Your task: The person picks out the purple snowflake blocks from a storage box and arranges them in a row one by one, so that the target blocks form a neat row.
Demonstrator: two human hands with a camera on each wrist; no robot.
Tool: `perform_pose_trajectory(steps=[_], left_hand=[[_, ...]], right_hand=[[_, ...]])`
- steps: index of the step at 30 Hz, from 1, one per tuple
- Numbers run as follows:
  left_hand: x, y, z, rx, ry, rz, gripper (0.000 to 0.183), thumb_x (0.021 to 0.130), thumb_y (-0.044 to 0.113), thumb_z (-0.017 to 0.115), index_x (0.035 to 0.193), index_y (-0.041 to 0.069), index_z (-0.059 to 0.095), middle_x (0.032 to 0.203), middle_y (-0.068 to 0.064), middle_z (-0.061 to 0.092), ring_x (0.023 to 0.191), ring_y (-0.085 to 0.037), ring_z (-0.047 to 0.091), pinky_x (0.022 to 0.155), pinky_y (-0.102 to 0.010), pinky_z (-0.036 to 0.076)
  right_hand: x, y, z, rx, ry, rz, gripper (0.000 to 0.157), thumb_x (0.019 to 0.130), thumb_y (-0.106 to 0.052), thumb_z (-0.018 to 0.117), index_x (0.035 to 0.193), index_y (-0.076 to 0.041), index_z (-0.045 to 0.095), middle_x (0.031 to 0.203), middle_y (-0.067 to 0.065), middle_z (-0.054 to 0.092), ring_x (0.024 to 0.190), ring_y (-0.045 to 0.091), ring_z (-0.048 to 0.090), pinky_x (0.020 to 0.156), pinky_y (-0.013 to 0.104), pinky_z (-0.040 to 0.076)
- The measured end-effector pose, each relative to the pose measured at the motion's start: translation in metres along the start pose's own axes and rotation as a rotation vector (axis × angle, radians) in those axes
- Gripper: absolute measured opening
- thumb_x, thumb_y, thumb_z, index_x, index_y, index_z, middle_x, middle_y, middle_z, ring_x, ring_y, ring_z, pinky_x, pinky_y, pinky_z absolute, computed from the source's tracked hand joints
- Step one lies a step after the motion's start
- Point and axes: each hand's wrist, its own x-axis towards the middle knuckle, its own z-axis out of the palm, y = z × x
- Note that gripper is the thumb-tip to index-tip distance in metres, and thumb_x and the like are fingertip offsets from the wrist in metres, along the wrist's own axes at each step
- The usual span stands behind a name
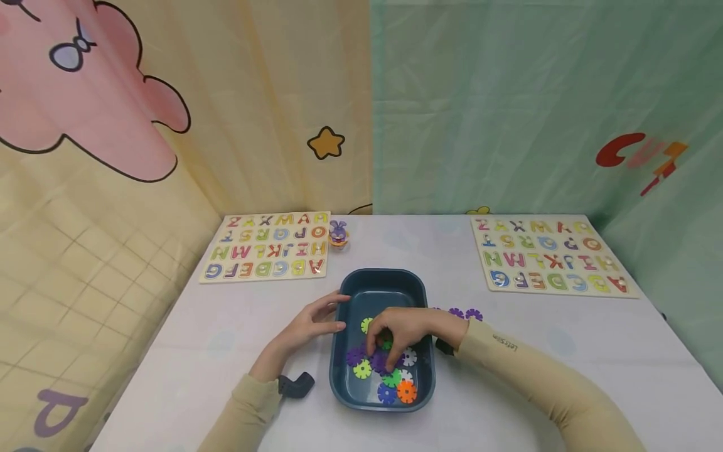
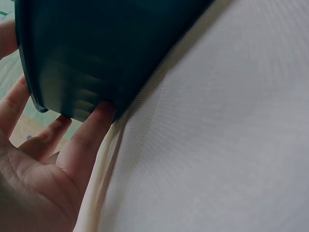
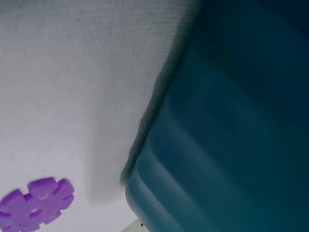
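Note:
A dark blue plastic tray [image 1: 381, 277] stands on the table with several toothed snowflake discs in it. My right hand [image 1: 403, 326] reaches down inside, thumb and curled fingers at either side of a purple snowflake disc [image 1: 380, 361]. Around it lie a yellow-green disc [image 1: 363, 369], an orange disc [image 1: 407, 392], a blue disc [image 1: 386, 393] and a white disc [image 1: 409, 358]. My left hand [image 1: 310, 323] rests its extended fingers against the tray's left side; in the left wrist view, fingertips [image 2: 104, 110] touch the outer wall. The right wrist view leaves the right fingers hidden.
Several purple discs [image 1: 456, 312] lie on the table right of the tray, one purple disc [image 3: 36, 205] close in the right wrist view. Alphabet puzzle boards stand back left [image 1: 265, 248] and back right [image 1: 550, 254]. A small purple rabbit toy [image 1: 338, 233] stands beside the left board.

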Motion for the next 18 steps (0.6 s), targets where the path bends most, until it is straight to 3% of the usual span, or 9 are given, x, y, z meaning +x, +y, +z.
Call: perform_pose_trajectory(steps=[18], left_hand=[[0.0006, -0.0007, -0.0005, 0.009, -0.002, -0.001, 0.055, 0.086, 0.017, 0.068, 0.136, 0.009, 0.047, 0.155, -0.011, 0.017, 0.138, -0.036, 0.023, 0.107, -0.057, 0.024]], right_hand=[[0.0004, 0.0, 0.0013, -0.091, -0.033, 0.042, 0.031, 0.071, -0.015, 0.083, 0.098, -0.019, 0.071, 0.09, -0.016, 0.06, 0.081, 0.002, 0.053, 0.073, 0.015, 0.048]])
